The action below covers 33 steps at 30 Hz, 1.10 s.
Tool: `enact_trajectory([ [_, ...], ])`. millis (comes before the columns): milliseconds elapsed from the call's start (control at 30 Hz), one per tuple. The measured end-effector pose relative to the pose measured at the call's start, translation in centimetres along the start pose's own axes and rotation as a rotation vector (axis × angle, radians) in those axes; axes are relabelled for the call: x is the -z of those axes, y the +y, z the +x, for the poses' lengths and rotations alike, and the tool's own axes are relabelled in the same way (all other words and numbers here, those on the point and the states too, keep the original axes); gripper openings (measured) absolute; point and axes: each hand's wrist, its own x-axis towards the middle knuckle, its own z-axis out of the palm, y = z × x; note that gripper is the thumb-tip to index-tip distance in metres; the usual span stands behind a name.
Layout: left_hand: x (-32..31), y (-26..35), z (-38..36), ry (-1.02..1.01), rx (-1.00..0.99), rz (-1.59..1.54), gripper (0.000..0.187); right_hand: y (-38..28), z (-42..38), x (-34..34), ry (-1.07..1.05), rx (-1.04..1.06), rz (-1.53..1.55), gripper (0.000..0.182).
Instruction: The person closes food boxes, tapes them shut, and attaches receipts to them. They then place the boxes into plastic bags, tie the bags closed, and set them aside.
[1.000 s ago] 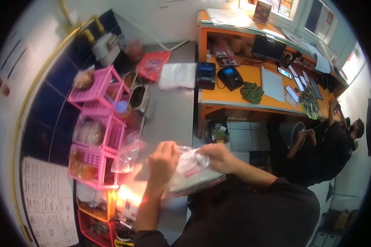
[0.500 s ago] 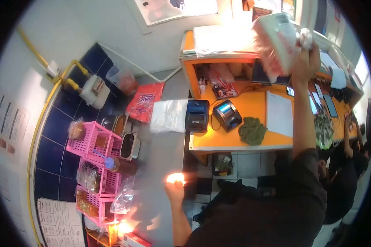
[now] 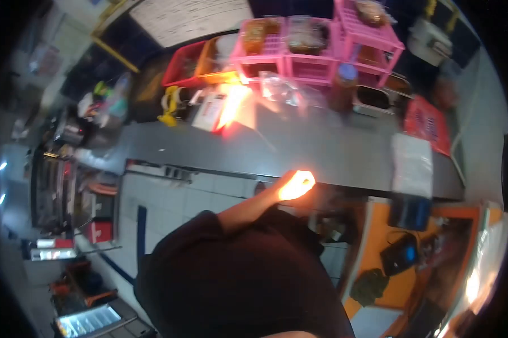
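My left hand point(image 3: 296, 185) is in front of my body, near the front edge of the steel counter point(image 3: 333, 149). Strong light bleaches it, but its fingers look curled closed. Whether anything is inside them is lost in the glare. My right hand is out of view; only a bit of skin, perhaps of that arm, shows at the bottom edge. Beyond the left hand, clear plastic bags point(image 3: 282, 90) lie on the counter before pink baskets point(image 3: 313, 66). A bottle with a blue cap point(image 3: 344, 90) stands beside them.
Right of the hand are a stack of white plastic bags point(image 3: 412, 166), a red packet point(image 3: 427, 125) and a black printer point(image 3: 409, 213). An orange desk point(image 3: 372, 248) holds a dark green cloth point(image 3: 369, 286). At the back left are a red basket point(image 3: 183, 65) and yellow tape dispenser point(image 3: 169, 107).
My view has swung left from the orange desk to the counter. My right hand, which held up a white and red package, has left the view. My left hand stays closed.
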Motion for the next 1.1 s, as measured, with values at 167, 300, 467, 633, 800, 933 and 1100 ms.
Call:
enact_trajectory([
  [167, 0.6, -3.1, -0.6, 0.183, -0.031, -0.048, 0.006, -2.1, -6.6, 0.7, -0.201, -0.04, 0.055, 0.021],
  [300, 8.1, -10.7, -0.4, 0.844, 0.225, 0.082, 0.017, -4.4, -11.0, -2.1, -0.403, -0.046, 0.087, 0.021],
  [467, 22.7, -22.3, -3.6, 1.26, 0.511, 0.718, 0.032, -10.8, -18.6, -10.5, -0.729, -0.033, 0.199, 0.022],
  [633, 26.4, -32.4, -5.9, 0.789, 0.197, 1.106, 0.037, -30.7, -29.9, -18.9, -0.978, 0.257, 0.457, 0.022],
  [800, 23.6, -23.8, -6.8, 0.809, 0.405, 0.615, 0.057, -49.1, -27.1, -8.8, -0.854, -0.178, 0.729, 0.017],
  [933, 16.7, -22.1, -9.8, 0.878, 0.481, 0.648, 0.067, -50.2, -28.6, -14.6, -0.884, 0.114, 0.611, 0.022],
  [1100, 12.2, -15.5, -7.2, 0.722, 0.487, 0.479, 0.056, -42.8, -35.2, -28.9, -0.933, 0.838, 0.464, 0.016],
])
